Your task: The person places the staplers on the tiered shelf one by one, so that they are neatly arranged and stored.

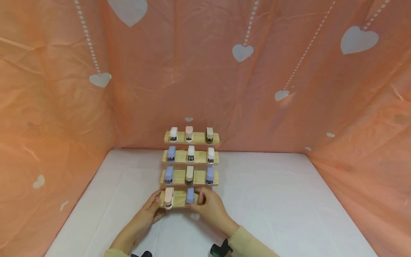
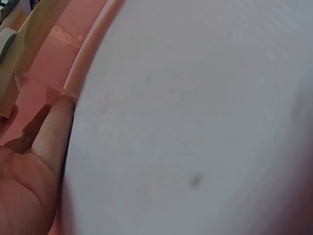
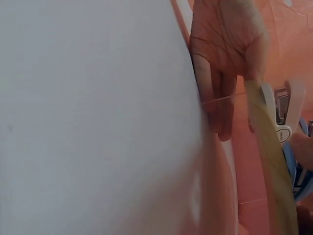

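A tiered display rack [image 1: 179, 201] with pale wooden shelves and clear side panels carries small staplers. In the head view my left hand [image 1: 147, 210] grips the left end of its lowest shelf, the thumb at the board's end and the other fingers lower down. A pink stapler [image 1: 168, 198] stands on that shelf beside it. My right hand [image 1: 213, 208] pinches a lavender-blue stapler [image 1: 190, 195] at the right part of the same shelf. The right wrist view shows the blue stapler [image 3: 289, 159] partly hidden behind the wooden shelf [image 3: 271, 161], and the left hand [image 3: 225, 44] against its end.
On the upper shelves stand white, pink, grey-beige and lavender staplers, such as a white stapler [image 1: 173, 134] at the top left. The rack stands on a white table [image 1: 273, 200]. An orange curtain [image 1: 205, 82] with white hearts encloses the back and sides.
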Demonstrator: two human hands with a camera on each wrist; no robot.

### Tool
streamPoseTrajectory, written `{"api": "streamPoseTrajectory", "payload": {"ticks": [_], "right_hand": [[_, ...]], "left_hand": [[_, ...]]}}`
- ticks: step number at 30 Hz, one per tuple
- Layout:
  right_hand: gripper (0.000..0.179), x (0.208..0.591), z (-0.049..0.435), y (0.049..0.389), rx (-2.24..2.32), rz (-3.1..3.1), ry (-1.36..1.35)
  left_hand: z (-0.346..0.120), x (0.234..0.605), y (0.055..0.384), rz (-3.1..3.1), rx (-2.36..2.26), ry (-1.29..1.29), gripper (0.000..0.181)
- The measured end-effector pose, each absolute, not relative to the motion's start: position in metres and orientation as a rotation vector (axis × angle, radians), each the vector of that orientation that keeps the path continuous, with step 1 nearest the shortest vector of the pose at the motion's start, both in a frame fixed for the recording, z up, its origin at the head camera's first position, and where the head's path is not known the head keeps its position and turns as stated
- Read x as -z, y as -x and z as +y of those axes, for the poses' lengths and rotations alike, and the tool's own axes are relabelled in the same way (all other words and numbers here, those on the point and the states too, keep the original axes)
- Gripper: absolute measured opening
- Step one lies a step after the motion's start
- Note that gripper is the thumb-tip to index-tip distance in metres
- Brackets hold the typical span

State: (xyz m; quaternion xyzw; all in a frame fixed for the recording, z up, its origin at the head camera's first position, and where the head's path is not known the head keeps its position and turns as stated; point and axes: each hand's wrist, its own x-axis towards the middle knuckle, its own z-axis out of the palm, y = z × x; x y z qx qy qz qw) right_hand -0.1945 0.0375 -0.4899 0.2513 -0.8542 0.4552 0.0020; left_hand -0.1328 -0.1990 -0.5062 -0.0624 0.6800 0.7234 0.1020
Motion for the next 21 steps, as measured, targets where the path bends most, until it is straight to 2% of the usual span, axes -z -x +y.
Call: {"api": "streamPoseTrajectory", "payload": {"ticks": [21], "right_hand": [[0.043,0.4915,0.0323,0.1905,-1.380,-2.650,-0.781]], "left_hand": [[-0.2055,0.5072,0.1308,1.979,-2.142,0.169,0.044]]}}
